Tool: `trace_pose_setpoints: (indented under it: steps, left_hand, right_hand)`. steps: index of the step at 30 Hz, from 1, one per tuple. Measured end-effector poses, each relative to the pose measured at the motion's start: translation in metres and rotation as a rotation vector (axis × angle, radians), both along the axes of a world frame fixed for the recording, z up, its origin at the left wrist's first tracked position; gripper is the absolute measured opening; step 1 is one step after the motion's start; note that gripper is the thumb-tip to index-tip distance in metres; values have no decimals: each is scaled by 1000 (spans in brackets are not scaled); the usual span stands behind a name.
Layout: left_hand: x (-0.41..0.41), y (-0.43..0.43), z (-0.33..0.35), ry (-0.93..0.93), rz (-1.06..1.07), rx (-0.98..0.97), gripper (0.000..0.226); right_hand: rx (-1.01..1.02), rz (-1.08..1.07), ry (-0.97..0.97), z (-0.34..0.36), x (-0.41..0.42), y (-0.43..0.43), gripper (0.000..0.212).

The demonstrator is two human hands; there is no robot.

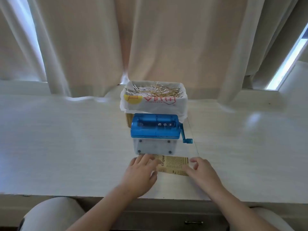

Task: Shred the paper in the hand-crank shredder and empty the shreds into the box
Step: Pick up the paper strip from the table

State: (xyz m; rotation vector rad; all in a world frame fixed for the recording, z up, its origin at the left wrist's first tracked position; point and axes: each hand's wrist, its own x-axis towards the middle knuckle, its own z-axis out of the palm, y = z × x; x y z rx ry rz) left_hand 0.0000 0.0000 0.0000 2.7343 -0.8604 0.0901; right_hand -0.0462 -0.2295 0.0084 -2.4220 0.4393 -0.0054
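Head view: paper lies flat on desk just before the shredder, unshredded, left hand and right hand fingers spread on its ends, unclamped; box already holds shreds; feeding, cranking, emptying remain.

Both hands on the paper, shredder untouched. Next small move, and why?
Probably pinch the printed paper by its two ends and lift it off the table. It lies flat in front of the blue shredder, with the left hand and right hand open on its ends, gripping nothing yet. The shredder's clear bin looks empty, so feeding comes first.
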Motion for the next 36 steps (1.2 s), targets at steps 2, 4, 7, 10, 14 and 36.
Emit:
trace_pose_setpoints:
  steps: [2, 4, 7, 10, 14, 36]
  left_hand:
    - [8, -6, -2, -44, -14, 47, 42]
    - [13, -12, -6, -60, -16, 81, 44]
    - [18, -17, -15, -72, -4, 98, 45]
    - [20, -19, -21, -45, 21, 101, 45]
    - [19, -17, -29, -26, 49, 85, 44]
    - [25, 9, -7, 207, 46, -189, 63]
  right_hand:
    - [-118, -32, 49, -2, 10, 2, 68]
    - [-209, -47, 98, -2, 17, 6, 77]
    - [-268, -74, 122, -5, 23, 8, 72]
    - [-248, -109, 138, -3, 27, 11, 60]
    - [-156, -165, 208, 2, 35, 13, 49]
    - [302, 236, -299, 32, 2, 18, 24]
